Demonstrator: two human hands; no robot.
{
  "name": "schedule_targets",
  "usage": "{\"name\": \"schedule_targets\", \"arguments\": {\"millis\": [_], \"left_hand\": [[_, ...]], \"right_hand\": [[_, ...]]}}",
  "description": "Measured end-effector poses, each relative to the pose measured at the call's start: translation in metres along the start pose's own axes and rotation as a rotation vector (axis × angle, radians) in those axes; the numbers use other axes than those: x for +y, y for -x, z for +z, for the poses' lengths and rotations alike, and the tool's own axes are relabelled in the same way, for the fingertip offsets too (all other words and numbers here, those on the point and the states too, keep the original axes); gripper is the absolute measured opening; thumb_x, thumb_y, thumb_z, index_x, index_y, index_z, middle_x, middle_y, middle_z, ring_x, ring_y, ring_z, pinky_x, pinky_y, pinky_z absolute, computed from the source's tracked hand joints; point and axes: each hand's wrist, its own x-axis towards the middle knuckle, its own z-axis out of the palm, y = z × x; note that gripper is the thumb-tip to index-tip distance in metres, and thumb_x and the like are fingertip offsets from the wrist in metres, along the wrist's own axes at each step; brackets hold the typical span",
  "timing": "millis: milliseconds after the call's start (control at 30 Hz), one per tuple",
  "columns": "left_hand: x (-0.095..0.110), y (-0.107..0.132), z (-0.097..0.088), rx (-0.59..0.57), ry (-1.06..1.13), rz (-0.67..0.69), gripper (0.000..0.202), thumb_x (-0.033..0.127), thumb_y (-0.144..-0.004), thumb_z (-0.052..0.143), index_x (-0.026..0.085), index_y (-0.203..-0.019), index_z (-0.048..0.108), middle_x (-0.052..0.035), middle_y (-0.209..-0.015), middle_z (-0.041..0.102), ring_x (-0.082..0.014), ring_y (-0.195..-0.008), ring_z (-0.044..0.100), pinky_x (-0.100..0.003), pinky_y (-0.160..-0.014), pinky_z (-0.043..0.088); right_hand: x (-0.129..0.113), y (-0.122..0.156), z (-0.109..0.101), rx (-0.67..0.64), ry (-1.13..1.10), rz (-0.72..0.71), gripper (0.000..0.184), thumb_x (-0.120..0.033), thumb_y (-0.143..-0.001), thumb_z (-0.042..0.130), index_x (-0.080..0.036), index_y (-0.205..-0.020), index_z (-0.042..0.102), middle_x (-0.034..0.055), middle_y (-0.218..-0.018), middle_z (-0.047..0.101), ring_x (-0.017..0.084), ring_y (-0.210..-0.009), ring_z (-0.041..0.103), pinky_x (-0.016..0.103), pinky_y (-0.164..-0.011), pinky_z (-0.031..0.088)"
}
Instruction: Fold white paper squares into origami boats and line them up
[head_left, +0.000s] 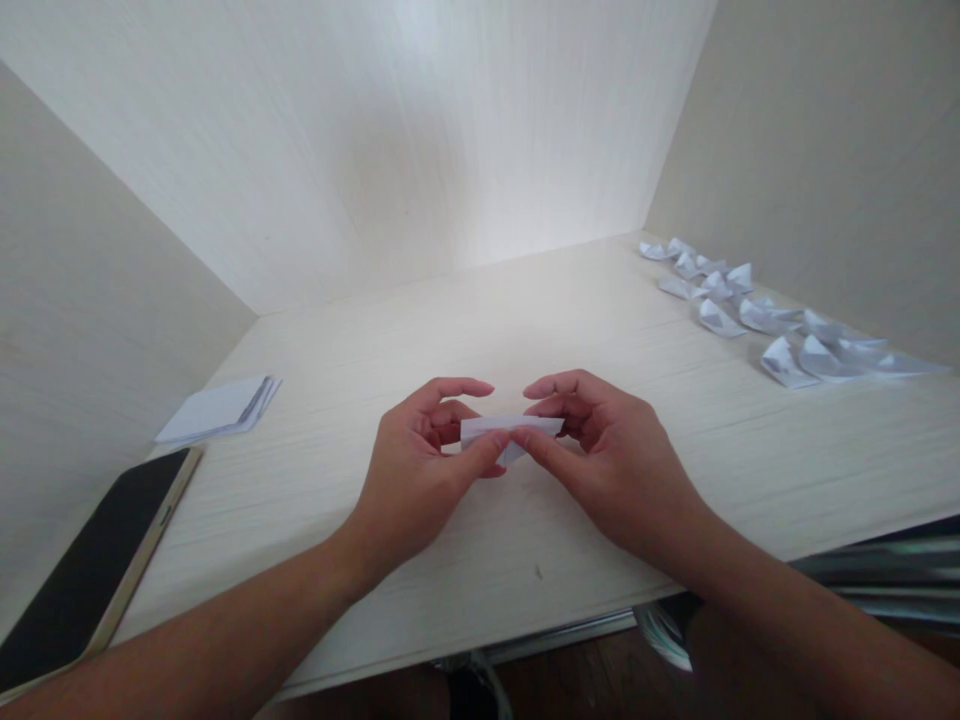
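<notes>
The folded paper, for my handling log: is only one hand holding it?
No, the left hand and the right hand both hold the folded paper, one from each side.

1 dark-screened phone (90,565) lies on the pale table (480,325), near the left wall (97,260).

A single head-worn camera looks forward and down, near the fingers (559,384) and tabletop (480,335).

From where I stand I can read no word, number, brand or sign; nothing legible on the phone (90,565), the stack of paper (214,408) or the folded paper strip (541,425); nor on the white paper shapes (720,319).
</notes>
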Motion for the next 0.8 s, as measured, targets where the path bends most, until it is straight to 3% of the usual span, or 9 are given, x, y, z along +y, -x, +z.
{"name": "schedule_targets", "arguments": {"millis": [233, 400, 533, 800], "left_hand": [[0.000, -0.009, -0.009, -0.023, 0.039, -0.045, 0.039, 0.023, -0.076, 0.085, 0.018, -0.108, 0.064, 0.0069, -0.063, 0.065, -0.0111, -0.060, 0.066, -0.031, -0.061, 0.069], [0.000, -0.011, -0.008, 0.019, 0.010, 0.043, 0.033, 0.021, -0.075, 0.085, 0.018, -0.091, 0.056, 0.0075, -0.065, 0.066, -0.0117, -0.060, 0.070, -0.029, -0.062, 0.068], [0.000, -0.009, -0.007, 0.038, -0.006, 0.073, 0.033, 0.023, -0.076, 0.084, 0.018, -0.083, 0.053, 0.0054, -0.067, 0.068, -0.0143, -0.064, 0.073, -0.029, -0.062, 0.068], [-0.002, -0.008, -0.006, 0.075, -0.114, 0.163, 0.011, 0.024, -0.083, 0.078, 0.016, -0.080, 0.073, 0.0005, -0.075, 0.070, -0.0149, -0.074, 0.073, -0.030, -0.069, 0.070]], "right_hand": [[0.004, -0.003, -0.004, 0.049, 0.019, 0.064, 0.019, -0.021, -0.078, 0.077, -0.019, -0.094, 0.067, 0.0034, -0.084, 0.074, 0.017, -0.071, 0.067, 0.030, -0.062, 0.052], [0.002, -0.004, -0.004, 0.070, -0.019, 0.103, 0.013, -0.018, -0.079, 0.074, -0.019, -0.085, 0.063, 0.0017, -0.076, 0.071, 0.016, -0.066, 0.065, 0.028, -0.059, 0.049], [0.002, -0.004, -0.004, 0.077, -0.079, 0.103, 0.020, -0.018, -0.080, 0.072, -0.022, -0.076, 0.053, 0.0003, -0.072, 0.070, 0.016, -0.064, 0.065, 0.027, -0.057, 0.048], [0.001, -0.001, -0.005, 0.111, 0.174, -0.005, 0.008, -0.019, -0.085, 0.073, -0.020, -0.078, 0.068, -0.0007, -0.069, 0.070, 0.014, -0.062, 0.062, 0.027, -0.056, 0.047]]}}
